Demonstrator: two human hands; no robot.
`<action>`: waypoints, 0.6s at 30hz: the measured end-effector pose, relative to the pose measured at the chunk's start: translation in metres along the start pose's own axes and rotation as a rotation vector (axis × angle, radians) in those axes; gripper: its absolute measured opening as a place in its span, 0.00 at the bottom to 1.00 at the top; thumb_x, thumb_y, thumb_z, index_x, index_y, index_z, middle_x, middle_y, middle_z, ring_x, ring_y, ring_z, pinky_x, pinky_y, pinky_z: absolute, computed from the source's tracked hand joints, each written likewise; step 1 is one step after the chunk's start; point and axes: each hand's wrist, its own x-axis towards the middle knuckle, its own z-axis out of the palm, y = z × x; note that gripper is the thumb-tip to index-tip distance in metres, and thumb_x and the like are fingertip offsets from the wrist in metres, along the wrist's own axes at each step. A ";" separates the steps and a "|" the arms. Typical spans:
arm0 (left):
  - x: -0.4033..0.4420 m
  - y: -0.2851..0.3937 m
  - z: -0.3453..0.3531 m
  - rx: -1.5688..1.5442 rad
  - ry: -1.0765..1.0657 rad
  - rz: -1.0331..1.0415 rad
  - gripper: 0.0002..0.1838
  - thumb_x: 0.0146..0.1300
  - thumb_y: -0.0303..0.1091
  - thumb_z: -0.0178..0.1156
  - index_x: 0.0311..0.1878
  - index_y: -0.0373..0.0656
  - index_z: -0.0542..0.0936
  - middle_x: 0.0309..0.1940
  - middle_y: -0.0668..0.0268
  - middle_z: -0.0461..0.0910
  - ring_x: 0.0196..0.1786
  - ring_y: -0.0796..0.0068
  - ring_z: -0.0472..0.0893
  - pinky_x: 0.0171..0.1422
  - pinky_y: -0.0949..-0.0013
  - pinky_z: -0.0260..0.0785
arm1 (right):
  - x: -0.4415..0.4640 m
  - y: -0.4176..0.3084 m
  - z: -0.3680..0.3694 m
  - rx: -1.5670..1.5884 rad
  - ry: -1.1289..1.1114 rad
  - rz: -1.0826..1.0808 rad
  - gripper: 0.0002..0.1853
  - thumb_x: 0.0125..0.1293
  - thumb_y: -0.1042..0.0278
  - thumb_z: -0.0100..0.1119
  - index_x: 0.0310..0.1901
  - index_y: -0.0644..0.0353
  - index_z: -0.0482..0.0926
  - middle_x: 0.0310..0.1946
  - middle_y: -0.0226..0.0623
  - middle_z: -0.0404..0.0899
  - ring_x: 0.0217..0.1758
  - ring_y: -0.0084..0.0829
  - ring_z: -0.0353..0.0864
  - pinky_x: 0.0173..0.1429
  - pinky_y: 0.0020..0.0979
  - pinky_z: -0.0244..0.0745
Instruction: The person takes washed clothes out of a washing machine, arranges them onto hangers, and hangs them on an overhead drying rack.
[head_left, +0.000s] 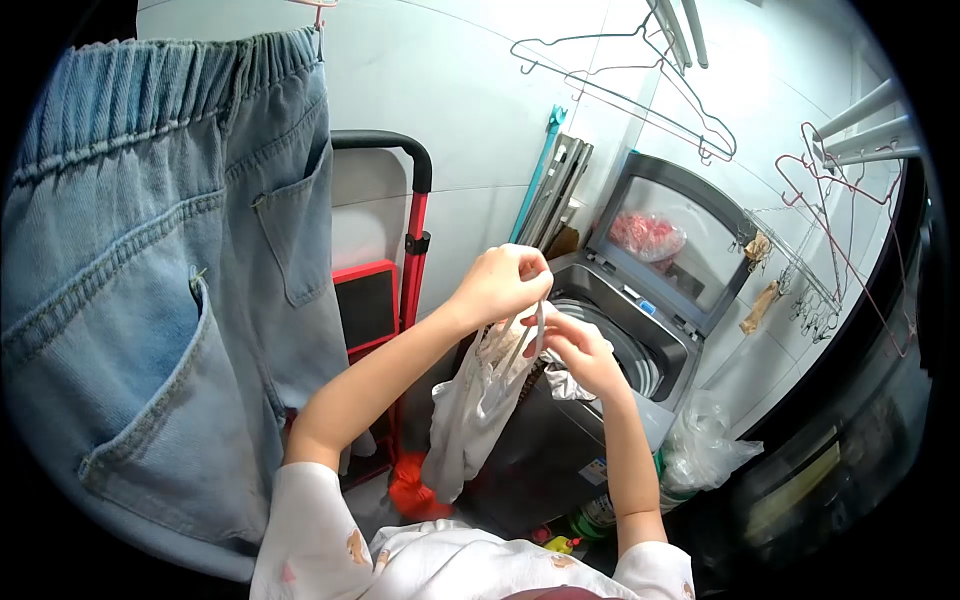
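A pale camisole with thin straps hangs in front of the washing machine. My left hand is closed in a pinch on the top of one strap, holding it up. Slightly lower and to the right, my right hand has its fingers bent around a strap, thumb and fingertips close together. The camisole's body drops below my left forearm, its lower end near a red-orange item. A silvery-white bunched cloth shows under my right hand, at the machine's front edge; what it belongs to I cannot tell.
The top-loading washing machine stands with its lid raised. Blue jeans hang close on the left, before a red-framed folding ladder. Wire hangers hang overhead; a clip rack hangs at right. A plastic bag sits beside the machine.
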 end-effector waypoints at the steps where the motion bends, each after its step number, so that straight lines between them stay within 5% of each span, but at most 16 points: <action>1: -0.001 -0.007 0.002 0.058 0.031 0.089 0.09 0.51 0.31 0.55 0.26 0.34 0.77 0.17 0.65 0.76 0.21 0.82 0.74 0.27 0.76 0.66 | -0.001 0.010 0.000 -0.114 -0.018 -0.042 0.16 0.58 0.79 0.41 0.47 0.67 0.74 0.31 0.34 0.80 0.38 0.21 0.78 0.34 0.21 0.67; 2: -0.005 -0.006 0.000 0.036 0.020 0.055 0.09 0.51 0.31 0.55 0.25 0.34 0.77 0.17 0.66 0.76 0.21 0.82 0.74 0.27 0.76 0.66 | -0.004 -0.001 0.001 -0.145 -0.022 0.047 0.16 0.56 0.81 0.44 0.45 0.65 0.76 0.33 0.36 0.80 0.36 0.25 0.79 0.39 0.23 0.70; 4: -0.011 -0.008 -0.001 -0.010 0.009 -0.028 0.09 0.51 0.31 0.54 0.24 0.34 0.76 0.16 0.67 0.74 0.21 0.83 0.73 0.27 0.76 0.65 | 0.000 -0.033 -0.020 -0.602 0.015 -0.131 0.14 0.52 0.81 0.50 0.42 0.62 0.77 0.36 0.37 0.79 0.37 0.28 0.79 0.44 0.24 0.71; 7: -0.017 -0.012 -0.007 0.055 0.051 -0.057 0.08 0.52 0.28 0.52 0.22 0.34 0.75 0.16 0.69 0.75 0.23 0.84 0.73 0.29 0.77 0.65 | 0.042 -0.073 -0.089 -1.135 0.789 -0.526 0.19 0.44 0.73 0.63 0.42 0.58 0.76 0.40 0.37 0.78 0.42 0.36 0.76 0.50 0.36 0.68; 9: -0.015 -0.030 -0.012 0.037 0.035 -0.063 0.08 0.52 0.27 0.52 0.21 0.35 0.74 0.17 0.69 0.75 0.23 0.84 0.74 0.29 0.78 0.65 | 0.084 -0.089 -0.160 -1.666 0.985 -0.346 0.41 0.44 0.58 0.67 0.61 0.55 0.60 0.55 0.39 0.64 0.62 0.40 0.58 0.60 0.46 0.56; 10: -0.015 -0.033 -0.014 0.016 0.058 -0.073 0.09 0.50 0.30 0.53 0.20 0.34 0.74 0.15 0.66 0.74 0.21 0.82 0.72 0.28 0.75 0.65 | 0.106 -0.093 -0.193 -1.795 0.993 -0.299 0.48 0.43 0.52 0.68 0.64 0.53 0.52 0.61 0.37 0.58 0.64 0.38 0.55 0.62 0.48 0.55; 11: -0.016 -0.034 -0.015 -0.004 0.085 -0.082 0.11 0.49 0.33 0.55 0.19 0.34 0.74 0.13 0.63 0.73 0.19 0.80 0.71 0.27 0.73 0.64 | 0.128 -0.098 -0.211 -1.895 0.960 0.066 0.51 0.43 0.50 0.69 0.67 0.49 0.48 0.66 0.32 0.51 0.69 0.36 0.47 0.63 0.48 0.53; 15: -0.019 -0.030 -0.021 -0.014 0.083 -0.136 0.10 0.49 0.32 0.55 0.19 0.34 0.74 0.13 0.65 0.72 0.19 0.82 0.70 0.27 0.74 0.63 | 0.170 -0.093 -0.245 -2.027 0.681 0.429 0.47 0.44 0.49 0.68 0.64 0.50 0.54 0.55 0.36 0.70 0.61 0.38 0.65 0.57 0.47 0.64; 18: -0.024 -0.016 -0.033 -0.109 -0.008 -0.203 0.07 0.50 0.29 0.54 0.20 0.37 0.75 0.17 0.69 0.73 0.20 0.85 0.69 0.27 0.79 0.61 | 0.178 -0.079 -0.266 -1.728 0.735 0.247 0.32 0.45 0.52 0.67 0.53 0.51 0.69 0.40 0.39 0.80 0.48 0.41 0.78 0.47 0.44 0.74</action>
